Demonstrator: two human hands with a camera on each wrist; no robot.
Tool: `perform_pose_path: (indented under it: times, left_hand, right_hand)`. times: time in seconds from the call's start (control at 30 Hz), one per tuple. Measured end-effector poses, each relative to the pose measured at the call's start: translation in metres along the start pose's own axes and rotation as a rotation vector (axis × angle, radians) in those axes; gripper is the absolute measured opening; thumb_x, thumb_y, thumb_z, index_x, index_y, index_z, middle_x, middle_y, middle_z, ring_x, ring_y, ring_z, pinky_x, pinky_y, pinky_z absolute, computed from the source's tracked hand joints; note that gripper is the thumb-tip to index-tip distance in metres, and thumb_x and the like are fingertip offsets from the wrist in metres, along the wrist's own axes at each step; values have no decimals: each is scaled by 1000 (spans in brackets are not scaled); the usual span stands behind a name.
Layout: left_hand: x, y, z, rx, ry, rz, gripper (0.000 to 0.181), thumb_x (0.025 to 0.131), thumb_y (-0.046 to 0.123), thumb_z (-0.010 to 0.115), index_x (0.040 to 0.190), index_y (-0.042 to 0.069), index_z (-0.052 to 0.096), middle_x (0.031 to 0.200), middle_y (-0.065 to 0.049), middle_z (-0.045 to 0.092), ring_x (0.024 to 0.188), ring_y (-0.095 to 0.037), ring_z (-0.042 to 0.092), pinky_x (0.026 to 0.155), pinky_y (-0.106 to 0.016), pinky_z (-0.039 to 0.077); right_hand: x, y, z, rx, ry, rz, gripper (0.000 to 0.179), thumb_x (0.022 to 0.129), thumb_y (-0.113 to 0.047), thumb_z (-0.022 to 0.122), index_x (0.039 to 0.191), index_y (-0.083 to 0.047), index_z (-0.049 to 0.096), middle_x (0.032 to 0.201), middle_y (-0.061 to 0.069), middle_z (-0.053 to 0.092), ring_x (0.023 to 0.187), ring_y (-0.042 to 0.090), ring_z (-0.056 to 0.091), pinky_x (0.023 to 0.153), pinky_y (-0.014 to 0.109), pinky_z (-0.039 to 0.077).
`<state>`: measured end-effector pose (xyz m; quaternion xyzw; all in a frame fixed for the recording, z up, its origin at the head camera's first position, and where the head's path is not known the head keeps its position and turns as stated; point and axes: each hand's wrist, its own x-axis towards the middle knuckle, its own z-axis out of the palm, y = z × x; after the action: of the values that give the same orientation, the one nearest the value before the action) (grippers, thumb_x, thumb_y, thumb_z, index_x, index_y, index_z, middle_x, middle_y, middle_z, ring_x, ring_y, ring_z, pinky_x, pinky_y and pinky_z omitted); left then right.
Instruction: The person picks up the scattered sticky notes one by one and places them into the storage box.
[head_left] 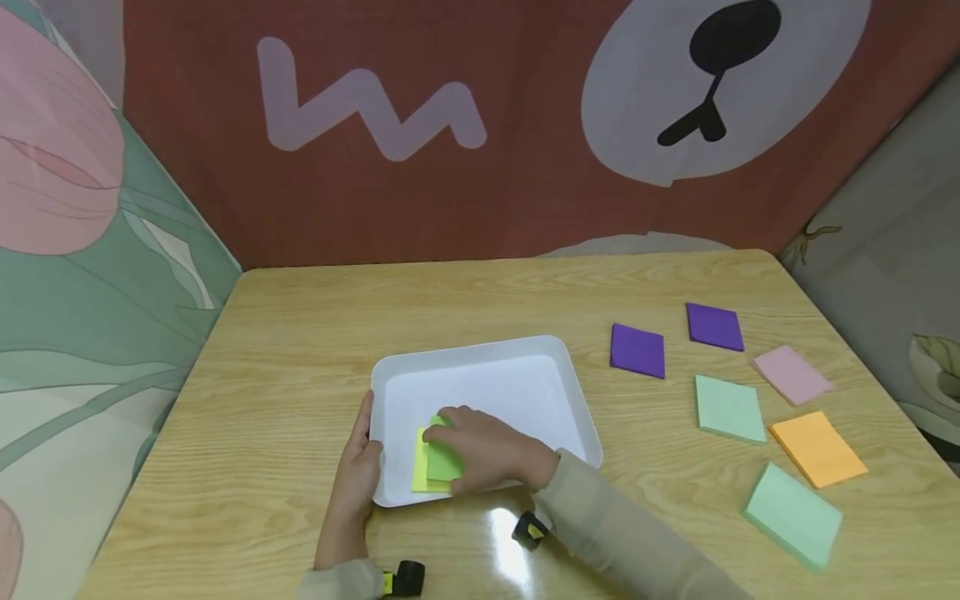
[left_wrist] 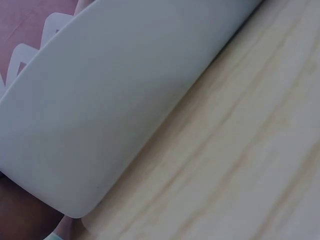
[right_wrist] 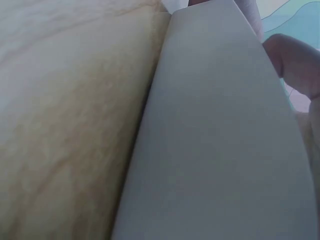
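- my left hand isn't clenched; its fingers lie against the outer left wall of the tray. if that pressure slackens, i think a push inside could slide the tray over the table.
- the yellow square lies in the tray's near left part, partly under the green square; pressing on the top one could drag the lower one askew.
- my right hand reaches over the near rim and grasps the green square by its edges. lifting my fingers unevenly might shift it; my sleeve might snag the rim.
- farther right, outside the tray, sit two purple squares, then a pale green square, a pink square, a thick mint block and an orange square; a careless elbow could knock the block.
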<state>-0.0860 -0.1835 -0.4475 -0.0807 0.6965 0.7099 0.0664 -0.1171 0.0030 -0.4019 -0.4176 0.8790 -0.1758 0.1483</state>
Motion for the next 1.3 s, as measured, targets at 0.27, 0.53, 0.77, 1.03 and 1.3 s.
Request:
perform_pose_path:
  times: [0.27, 0.53, 0.77, 1.03, 1.3]
  left_hand:
    - [2, 1, 1, 21, 8, -17, 65, 83, -4, 22, 140, 25, 8, 142, 9, 8, 125, -7, 8, 100, -31, 12]
    - [1, 0, 0, 47, 12, -20, 63, 85, -4, 21, 139, 27, 9, 142, 9, 7, 126, -7, 7, 101, -32, 11]
    - [-1, 1, 1, 71, 15, -22, 64, 85, -3, 20, 139, 28, 8, 142, 10, 5, 126, -8, 5, 101, -34, 10]
    - [-3, 1, 1, 53, 21, -21, 65, 83, -5, 20, 139, 27, 8, 142, 7, 6, 126, -10, 6, 101, -35, 11]
    - [-1, -1, 1, 30, 23, -10, 65, 83, -5, 20, 140, 23, 7, 142, 5, 8, 126, -9, 8, 100, -33, 13]
  right_hand:
    - [5, -1, -4, 19, -62, 3, 57, 56, -21, 73, 110, -18, 54, 86, -7, 40, 74, 8, 39, 59, 18, 34]
    - [10, -1, -3, -2, -101, 0, 53, 56, -21, 74, 106, -19, 56, 85, -7, 42, 72, 8, 40, 58, 18, 34]
    - [11, -4, -3, -25, -129, 11, 53, 57, -23, 73, 107, -19, 56, 90, -6, 43, 76, 9, 38, 61, 19, 33]
    - [11, -7, -4, -29, -145, 25, 54, 57, -22, 74, 108, -18, 56, 90, -6, 43, 78, 8, 37, 65, 19, 33]
    - [11, -4, 0, -38, -129, 2, 53, 59, -22, 72, 109, -17, 56, 89, -7, 43, 79, 8, 37, 67, 19, 33]
